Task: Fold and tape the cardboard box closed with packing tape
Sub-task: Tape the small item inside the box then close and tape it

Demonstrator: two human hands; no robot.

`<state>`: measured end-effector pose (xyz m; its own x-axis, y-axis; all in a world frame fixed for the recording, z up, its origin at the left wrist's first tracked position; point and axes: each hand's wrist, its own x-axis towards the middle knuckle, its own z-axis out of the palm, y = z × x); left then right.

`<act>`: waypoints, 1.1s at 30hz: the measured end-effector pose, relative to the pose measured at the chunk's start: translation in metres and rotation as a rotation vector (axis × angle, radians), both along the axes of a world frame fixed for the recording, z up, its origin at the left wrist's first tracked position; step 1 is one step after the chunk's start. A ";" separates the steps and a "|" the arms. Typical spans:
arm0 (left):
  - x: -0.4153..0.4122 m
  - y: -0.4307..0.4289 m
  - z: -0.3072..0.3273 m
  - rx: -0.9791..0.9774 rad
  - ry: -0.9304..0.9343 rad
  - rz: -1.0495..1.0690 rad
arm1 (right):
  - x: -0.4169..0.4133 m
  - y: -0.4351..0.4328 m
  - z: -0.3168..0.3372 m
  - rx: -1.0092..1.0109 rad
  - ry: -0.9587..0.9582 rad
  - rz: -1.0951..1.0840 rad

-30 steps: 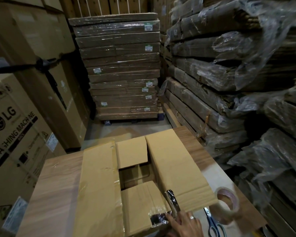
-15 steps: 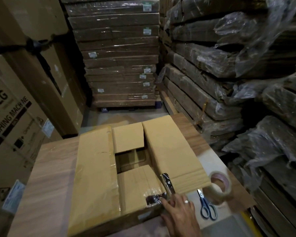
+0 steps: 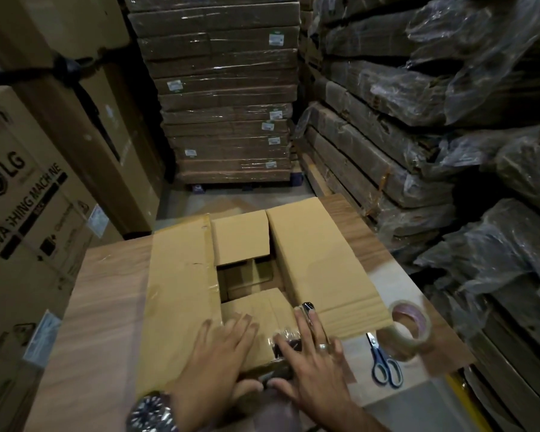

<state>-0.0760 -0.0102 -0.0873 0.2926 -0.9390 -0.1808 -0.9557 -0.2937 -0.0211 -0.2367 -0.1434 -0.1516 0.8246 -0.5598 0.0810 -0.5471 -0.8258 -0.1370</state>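
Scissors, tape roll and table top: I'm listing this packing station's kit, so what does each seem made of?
Scissors: bright, shiny blades, so metal; blue handles look like plastic. Tape roll: glossy translucent film, likely plastic, on a brownish core, perhaps cardboard. Table top: matt wood-grain pattern; laminate or real wood, cannot tell.

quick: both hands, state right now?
Left hand: open, fingers flat on the near flap of the cardboard box.
Right hand: open, straight fingers lying over a dark shiny object on that flap.
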 end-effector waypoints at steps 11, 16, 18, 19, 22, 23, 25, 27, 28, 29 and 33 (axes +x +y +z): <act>-0.026 -0.014 -0.051 0.038 0.073 0.000 | -0.001 -0.001 -0.007 -0.044 0.004 -0.072; -0.026 -0.014 -0.057 0.057 0.100 0.029 | -0.014 -0.014 -0.011 -0.052 0.012 -0.126; -0.026 -0.014 -0.061 0.047 0.095 0.029 | -0.013 -0.014 -0.012 -0.069 0.021 -0.124; -0.025 -0.013 -0.062 0.037 0.087 0.027 | -0.011 -0.014 -0.011 -0.070 0.028 -0.125; -0.023 -0.013 -0.066 0.023 0.077 0.023 | -0.014 -0.013 -0.008 -0.079 0.017 -0.147; -0.023 -0.013 -0.067 0.021 0.073 0.022 | -0.018 -0.013 -0.008 -0.079 -0.007 -0.158; -0.023 -0.012 -0.068 0.013 0.072 0.023 | -0.027 -0.010 -0.012 -0.074 -0.058 -0.175; -0.024 -0.012 -0.066 0.007 0.080 0.027 | -0.037 -0.006 -0.015 -0.066 -0.081 -0.170; -0.025 -0.012 -0.065 0.004 0.083 0.031 | -0.041 -0.004 -0.015 -0.057 -0.079 -0.161; -0.026 -0.012 -0.064 -0.001 0.085 0.032 | -0.044 -0.004 -0.015 -0.051 -0.078 -0.153; -0.028 -0.015 -0.063 -0.004 0.103 0.060 | -0.041 -0.008 -0.012 -0.077 -0.105 -0.126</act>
